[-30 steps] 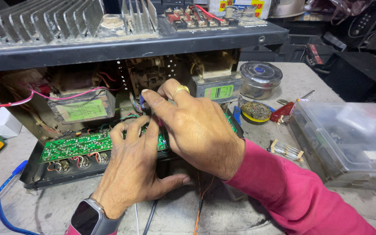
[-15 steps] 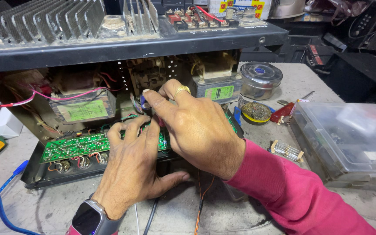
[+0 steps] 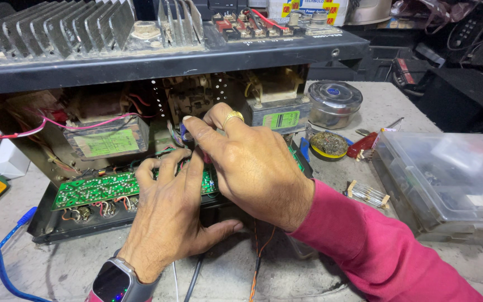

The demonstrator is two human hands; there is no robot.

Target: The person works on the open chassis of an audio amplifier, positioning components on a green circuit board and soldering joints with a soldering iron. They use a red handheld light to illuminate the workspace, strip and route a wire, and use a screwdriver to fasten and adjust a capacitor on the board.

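Grey, scuffed workbench (image 3: pixel 364 106), cluttered. Opened amplifier chassis (image 3: pixel 157 61) at 12 o'clock. Left hand (image 3: pixel 169 218) rests curled on green circuit board (image 3: pixel 93 189); right hand (image 3: pixel 252 165) pinches a small component, identity unclear.

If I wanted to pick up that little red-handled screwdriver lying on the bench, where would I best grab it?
Probably by the red handle of the screwdriver, the thickest part, coming from above with the fingers across it. It lies flat on the bench, its thin shaft pointing up-right, and the clear plastic box crowds its right side.
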